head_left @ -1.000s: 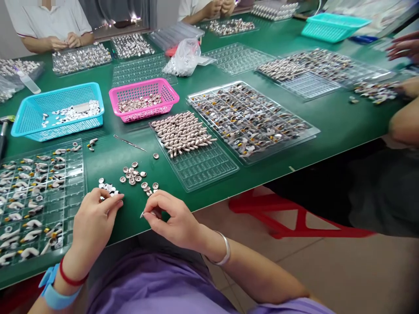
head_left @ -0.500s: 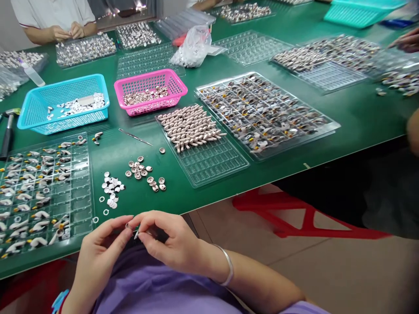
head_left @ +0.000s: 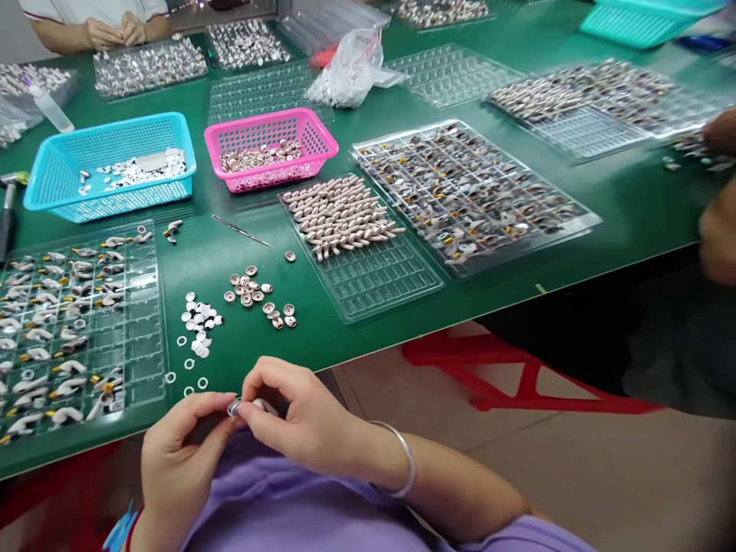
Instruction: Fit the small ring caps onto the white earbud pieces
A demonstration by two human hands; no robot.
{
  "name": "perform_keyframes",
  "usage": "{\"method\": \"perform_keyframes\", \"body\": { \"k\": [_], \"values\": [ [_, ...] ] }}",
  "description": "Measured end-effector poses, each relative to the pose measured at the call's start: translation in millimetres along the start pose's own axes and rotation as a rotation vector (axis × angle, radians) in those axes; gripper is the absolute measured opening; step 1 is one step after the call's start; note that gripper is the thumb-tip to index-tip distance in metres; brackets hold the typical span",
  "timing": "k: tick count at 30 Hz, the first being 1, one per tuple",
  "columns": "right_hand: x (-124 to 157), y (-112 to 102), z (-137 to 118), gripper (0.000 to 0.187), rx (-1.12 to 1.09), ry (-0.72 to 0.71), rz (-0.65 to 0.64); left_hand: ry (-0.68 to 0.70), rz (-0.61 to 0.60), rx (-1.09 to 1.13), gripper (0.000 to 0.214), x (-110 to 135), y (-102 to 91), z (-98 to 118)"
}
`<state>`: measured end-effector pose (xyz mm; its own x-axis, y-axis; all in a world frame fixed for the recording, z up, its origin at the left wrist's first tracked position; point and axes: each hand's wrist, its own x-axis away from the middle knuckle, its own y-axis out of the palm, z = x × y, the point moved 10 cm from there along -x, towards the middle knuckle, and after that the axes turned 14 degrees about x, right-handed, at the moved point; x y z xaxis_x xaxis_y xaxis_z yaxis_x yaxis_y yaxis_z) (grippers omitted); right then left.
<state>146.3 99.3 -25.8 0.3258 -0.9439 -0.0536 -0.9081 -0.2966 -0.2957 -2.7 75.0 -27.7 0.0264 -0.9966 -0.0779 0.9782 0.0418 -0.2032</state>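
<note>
My left hand (head_left: 181,452) and my right hand (head_left: 293,418) meet over my lap at the table's near edge. Both pinch one small metallic part (head_left: 234,406) between their fingertips; my right hand also seems to hold a thin pointed piece. Just beyond them on the green table (head_left: 621,207) lie small white rings (head_left: 192,337) and small cup-shaped caps (head_left: 258,295). A clear compartment tray (head_left: 129,349) with curved white parts sits to the left of my hands.
A blue basket (head_left: 109,165) and a pink basket (head_left: 270,146) hold small parts. Tweezers (head_left: 241,230) lie near them. Clear trays (head_left: 368,280) of parts cover the middle and right. A plastic bag (head_left: 350,73) lies behind. Other people's hands (head_left: 112,32) work at the far side and at the right.
My hands drew back from the table toward my lap and came together, fingertips now pinching one small part. The view shifted slightly.
</note>
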Motion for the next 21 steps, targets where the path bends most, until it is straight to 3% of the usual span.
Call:
{"method": "perform_keyframes", "body": {
  "k": [7,17,21],
  "values": [
    [-2.4,3.0,4.2,0.011,-0.015,0.043,-0.039,0.029,-0.035,-0.043,0.01,2.1,1.5,-2.9],
    [-1.2,6.9,8.7,0.01,-0.012,0.071,-0.081,0.08,-0.076,-0.069,0.016,0.1,5.0,8.8],
    [-0.9,8.5,7.5,0.012,-0.006,0.056,-0.092,0.061,-0.024,-0.075,0.018,7.1,-2.0,-0.9]
  ]
}}
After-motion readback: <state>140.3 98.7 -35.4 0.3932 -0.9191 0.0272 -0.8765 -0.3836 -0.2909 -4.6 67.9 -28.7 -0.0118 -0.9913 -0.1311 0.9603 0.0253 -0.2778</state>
